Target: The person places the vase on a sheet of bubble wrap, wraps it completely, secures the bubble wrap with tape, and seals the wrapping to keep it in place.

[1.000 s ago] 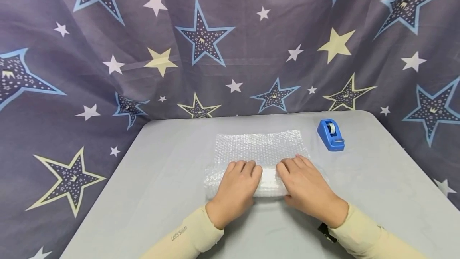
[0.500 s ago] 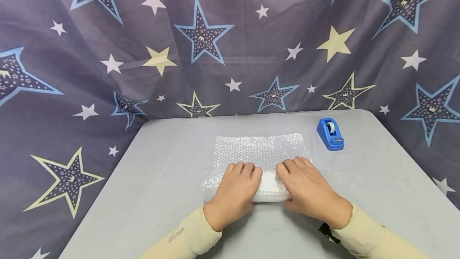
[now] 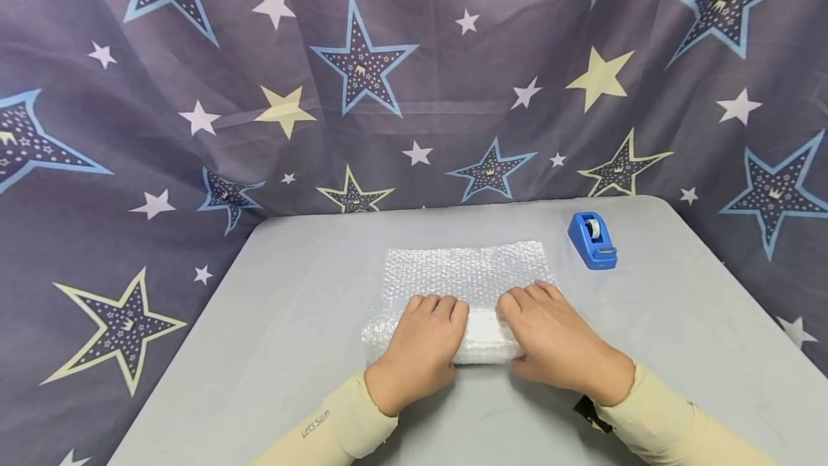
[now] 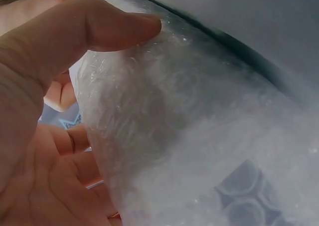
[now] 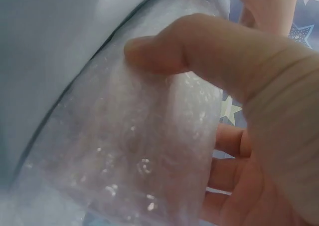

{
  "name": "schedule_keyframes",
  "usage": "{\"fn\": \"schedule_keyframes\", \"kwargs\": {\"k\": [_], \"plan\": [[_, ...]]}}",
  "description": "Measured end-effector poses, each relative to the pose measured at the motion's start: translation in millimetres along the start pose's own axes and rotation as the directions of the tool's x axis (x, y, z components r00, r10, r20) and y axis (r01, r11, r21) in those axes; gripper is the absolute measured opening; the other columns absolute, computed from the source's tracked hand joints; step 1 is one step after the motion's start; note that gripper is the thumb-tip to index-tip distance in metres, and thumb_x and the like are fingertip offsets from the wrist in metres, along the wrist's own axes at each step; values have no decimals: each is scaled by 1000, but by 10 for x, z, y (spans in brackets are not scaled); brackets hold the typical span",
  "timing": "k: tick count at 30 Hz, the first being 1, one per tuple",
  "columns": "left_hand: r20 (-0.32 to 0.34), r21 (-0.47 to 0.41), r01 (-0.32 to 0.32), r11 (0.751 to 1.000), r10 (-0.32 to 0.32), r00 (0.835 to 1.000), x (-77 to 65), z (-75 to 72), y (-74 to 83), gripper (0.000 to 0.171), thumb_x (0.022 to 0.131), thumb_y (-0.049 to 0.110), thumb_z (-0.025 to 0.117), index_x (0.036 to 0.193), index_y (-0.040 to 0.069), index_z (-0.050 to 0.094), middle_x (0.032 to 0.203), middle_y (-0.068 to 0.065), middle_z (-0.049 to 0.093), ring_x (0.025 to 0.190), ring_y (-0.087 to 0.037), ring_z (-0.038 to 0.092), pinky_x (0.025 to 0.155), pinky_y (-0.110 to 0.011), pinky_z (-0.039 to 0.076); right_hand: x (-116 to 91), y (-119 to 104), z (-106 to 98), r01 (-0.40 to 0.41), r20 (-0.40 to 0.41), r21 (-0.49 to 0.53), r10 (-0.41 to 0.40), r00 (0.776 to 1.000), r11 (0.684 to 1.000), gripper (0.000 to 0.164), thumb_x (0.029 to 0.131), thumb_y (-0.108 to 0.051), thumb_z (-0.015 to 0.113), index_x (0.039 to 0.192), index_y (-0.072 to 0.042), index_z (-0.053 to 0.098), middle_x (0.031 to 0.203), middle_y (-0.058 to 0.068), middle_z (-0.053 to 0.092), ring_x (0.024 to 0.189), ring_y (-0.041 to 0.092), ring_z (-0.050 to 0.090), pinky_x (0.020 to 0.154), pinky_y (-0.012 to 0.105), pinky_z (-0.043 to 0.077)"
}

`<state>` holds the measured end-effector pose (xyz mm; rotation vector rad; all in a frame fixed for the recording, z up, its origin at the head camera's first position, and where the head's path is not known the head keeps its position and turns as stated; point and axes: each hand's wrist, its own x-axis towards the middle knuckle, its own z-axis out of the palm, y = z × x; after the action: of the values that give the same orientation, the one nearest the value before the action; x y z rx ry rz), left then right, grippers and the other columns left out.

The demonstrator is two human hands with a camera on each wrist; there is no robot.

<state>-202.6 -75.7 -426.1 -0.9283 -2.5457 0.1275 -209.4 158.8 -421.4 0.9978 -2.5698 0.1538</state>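
A sheet of clear bubble wrap (image 3: 466,272) lies on the table, its near part rolled into a thick bundle with a white patch showing at the middle. My left hand (image 3: 423,340) grips the left part of this roll, thumb on the near side and fingers over the top. On the right part, my right hand (image 3: 556,336) holds it the same way. The left wrist view shows the thumb pressed on the bubble wrap (image 4: 149,111), with fingers behind. In the right wrist view the thumb presses the bubble wrap (image 5: 124,136) too. What is inside the roll is hidden.
A blue tape dispenser (image 3: 592,241) with a roll of tape stands at the back right of the grey table (image 3: 291,293). Behind the table hangs a dark curtain (image 3: 440,92) printed with stars.
The bubble wrap's flat far edge has shifted slightly toward me, and the roll sits a little nearer. Both hands keep their grip in almost the same place.
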Motion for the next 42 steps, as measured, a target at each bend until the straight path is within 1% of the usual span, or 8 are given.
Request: {"fn": "schedule_keyframes", "kwargs": {"k": [5, 14, 18, 24, 32, 34, 38, 42], "plan": [[-10, -3, 0, 1000, 0, 1000, 3, 13, -12, 51, 54, 16, 79, 97, 14, 52, 87, 2, 59, 78, -20, 58, 76, -36, 42, 1, -1, 13, 1, 4, 2, -1, 1000, 1000, 67, 50, -28, 91, 102, -13, 52, 102, 4, 62, 101, 29, 64, 107, 62, 43], [-4, -16, -13, 1000, 12, 1000, 7, 22, -34, 49, 56, 16, 78, 97, 14, 53, 89, 2, 60, 79, -20, 58, 75, -36, 41, 9, 21, 74, 11, -23, -3, -11, 1000, 1000, 74, 45, -29, 93, 104, -10, 52, 103, 5, 55, 99, 29, 62, 109, 63, 41], [-8, -15, -20, 1000, 20, 1000, 10, 28, -40, 51, 55, 17, 79, 98, 13, 53, 91, 1, 59, 79, -20, 59, 75, -36, 42, 14, 28, 95, 5, -20, -13, -5, 1000, 1000, 75, 44, -29, 93, 103, -10, 51, 103, 5, 56, 100, 30, 62, 111, 64, 39], [-37, -52, -28, 998, 26, 999, 14, 45, -50, 58, 51, 16, 83, 102, 10, 56, 98, -4, 55, 77, -18, 57, 74, -37, 43, 23, 29, 96, -5, -10, -21, 4, 1000, 1000, 76, 45, -30, 95, 104, -11, 51, 105, 6, 58, 103, 30, 62, 112, 65, 38], [-34, -30, -36, 999, 35, 999, 19, 41, -57, 55, 52, 16, 80, 102, 10, 57, 94, -1, 51, 74, -16, 56, 75, -36, 44, 24, 45, 112, -15, 2, -27, 15, 1000, 1000, 75, 46, -31, 93, 106, -12, 53, 107, 5, 60, 104, 29, 63, 113, 67, 35], [-34, -33, -36, 999, 35, 999, 20, 47, -61, 57, 53, 15, 79, 105, 10, 57, 94, -1, 52, 75, -17, 58, 78, -37, 46, 22, 48, 114, -15, 1, -25, 15, 1000, 1000, 75, 47, -31, 93, 107, -12, 53, 107, 5, 60, 105, 28, 63, 113, 67, 35], [-29, -42, -37, 998, 36, 999, 23, 47, -73, 65, 53, 15, 80, 114, 6, 60, 97, -3, 56, 82, -21, 63, 93, -44, 50, 22, 52, 114, -9, -3, -19, 9, 1000, 1000, 75, 47, -30, 93, 109, -11, 54, 108, 5, 61, 106, 29, 63, 113, 67, 36], [-7, -60, -31, 998, 31, 1000, 26, 31, -77, 79, 54, 16, 82, 128, 2, 58, 105, -6, 60, 94, -24, 67, 106, -52, 47, 27, 57, 114, -2, -8, -9, 2, 1000, 1000, 75, 48, -28, 92, 111, -11, 55, 108, 6, 61, 106, 29, 63, 111, 67, 38]]}}
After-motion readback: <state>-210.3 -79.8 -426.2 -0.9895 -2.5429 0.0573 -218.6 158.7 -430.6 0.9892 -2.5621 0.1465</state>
